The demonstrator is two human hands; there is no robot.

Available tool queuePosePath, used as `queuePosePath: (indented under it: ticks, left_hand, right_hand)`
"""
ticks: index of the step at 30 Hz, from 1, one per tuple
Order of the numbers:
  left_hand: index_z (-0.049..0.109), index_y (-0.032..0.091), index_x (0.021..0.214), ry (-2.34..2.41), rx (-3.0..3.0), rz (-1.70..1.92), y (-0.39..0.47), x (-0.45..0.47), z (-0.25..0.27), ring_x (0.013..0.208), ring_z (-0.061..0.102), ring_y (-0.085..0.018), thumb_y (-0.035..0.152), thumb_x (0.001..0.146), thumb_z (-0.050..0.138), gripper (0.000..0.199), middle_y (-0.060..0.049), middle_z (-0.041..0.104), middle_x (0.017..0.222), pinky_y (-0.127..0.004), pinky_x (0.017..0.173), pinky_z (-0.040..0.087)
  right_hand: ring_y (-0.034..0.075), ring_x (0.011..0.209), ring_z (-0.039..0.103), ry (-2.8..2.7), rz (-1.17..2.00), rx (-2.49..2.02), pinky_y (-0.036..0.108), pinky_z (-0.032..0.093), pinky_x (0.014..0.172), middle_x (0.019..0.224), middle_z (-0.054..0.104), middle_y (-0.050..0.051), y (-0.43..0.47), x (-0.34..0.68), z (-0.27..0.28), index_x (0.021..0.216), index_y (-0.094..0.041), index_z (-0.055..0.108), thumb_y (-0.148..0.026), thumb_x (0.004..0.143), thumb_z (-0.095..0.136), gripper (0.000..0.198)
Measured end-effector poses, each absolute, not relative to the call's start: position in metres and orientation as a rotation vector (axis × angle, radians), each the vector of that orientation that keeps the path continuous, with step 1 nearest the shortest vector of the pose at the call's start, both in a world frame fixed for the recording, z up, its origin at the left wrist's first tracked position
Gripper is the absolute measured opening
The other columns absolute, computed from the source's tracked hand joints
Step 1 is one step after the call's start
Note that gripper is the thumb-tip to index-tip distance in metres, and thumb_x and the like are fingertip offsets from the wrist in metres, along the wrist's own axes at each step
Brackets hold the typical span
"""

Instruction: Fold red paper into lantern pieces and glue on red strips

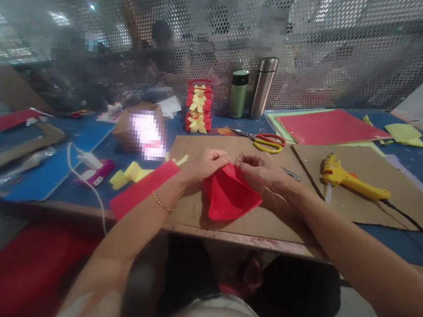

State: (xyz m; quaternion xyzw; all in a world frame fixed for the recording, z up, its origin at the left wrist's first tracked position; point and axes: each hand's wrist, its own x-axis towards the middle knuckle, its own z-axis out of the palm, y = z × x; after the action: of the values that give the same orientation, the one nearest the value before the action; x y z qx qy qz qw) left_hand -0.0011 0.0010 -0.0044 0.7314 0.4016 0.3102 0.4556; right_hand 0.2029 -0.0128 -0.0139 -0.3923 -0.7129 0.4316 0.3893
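Both hands pinch the far edge of a folded red felt-like piece (pixel 232 195), which opens toward me like a small pouch over the cardboard. My left hand (pixel 211 164) is closed on its upper left edge. Fingertips of my right hand (pixel 257 167) grip the edge a little to the right, almost touching the left ones. A flat red strip (pixel 140 191) lies under my left forearm. Behind the hands rest scissors (pixel 268 141) with red and yellow handles. Part of a grey blade (pixel 292 174) shows beside my right wrist; the rest is hidden.
A yellow glue gun (pixel 353 181) with a black cord lies on cardboard (pixel 374 163) at right. Red pieces with yellow bows (pixel 199 105), a green cup (pixel 238 94) and a steel flask (pixel 264 89) stand behind. Left are yellow scraps (pixel 130 175), a white cable (pixel 90 185) and a lit phone (pixel 149 136).
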Motion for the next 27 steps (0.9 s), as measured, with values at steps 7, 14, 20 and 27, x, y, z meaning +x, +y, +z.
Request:
queuePosePath:
  ticks: [7, 14, 20, 27]
  left_hand:
    - [0.049, 0.019, 0.064, 1.003, 1.783, 0.806, 0.001, -0.001, -0.005, 0.059, 0.041, -0.010, 0.053, 0.091, 0.062, 0.045, 0.003, 0.044, 0.063, -0.024, 0.053, 0.030]
    - [0.066, 0.017, 0.073, 0.970, 1.709, 0.763, 0.002, -0.002, -0.005, 0.066, 0.053, -0.012, 0.041, 0.081, 0.069, 0.026, 0.001, 0.059, 0.070, -0.024, 0.061, 0.040]
    - [0.064, 0.016, 0.069, 0.949, 1.657, 0.714, 0.003, -0.004, 0.000, 0.060, 0.050, -0.010, 0.053, 0.080, 0.076, 0.041, 0.001, 0.057, 0.065, -0.023, 0.056, 0.035]
    - [0.069, 0.014, 0.075, 0.986, 1.645, 0.667, 0.002, -0.005, 0.006, 0.067, 0.056, -0.012, 0.040, 0.073, 0.078, 0.028, -0.001, 0.064, 0.072, -0.023, 0.058, 0.039]
  right_hand:
    - [0.013, 0.063, 0.052, -1.880, 0.967, -1.004, 0.027, 0.041, 0.060, 0.065, 0.062, 0.000, -0.010, 0.205, -0.017, 0.069, -0.020, 0.064, -0.038, 0.078, 0.057, 0.021]
    - [0.014, 0.063, 0.051, -1.931, 0.916, -1.050, 0.027, 0.039, 0.060, 0.063, 0.059, -0.001, -0.012, 0.205, -0.018, 0.074, -0.019, 0.066, -0.038, 0.081, 0.058, 0.021]
    - [0.013, 0.062, 0.050, -1.981, 0.845, -1.053, 0.028, 0.037, 0.060, 0.063, 0.059, -0.002, -0.011, 0.205, -0.020, 0.073, -0.020, 0.066, -0.035, 0.082, 0.056, 0.021]
    - [0.013, 0.063, 0.050, -1.963, 0.737, -1.105, 0.028, 0.036, 0.061, 0.065, 0.061, -0.001, -0.013, 0.202, -0.017, 0.072, -0.020, 0.065, -0.034, 0.084, 0.055, 0.021]
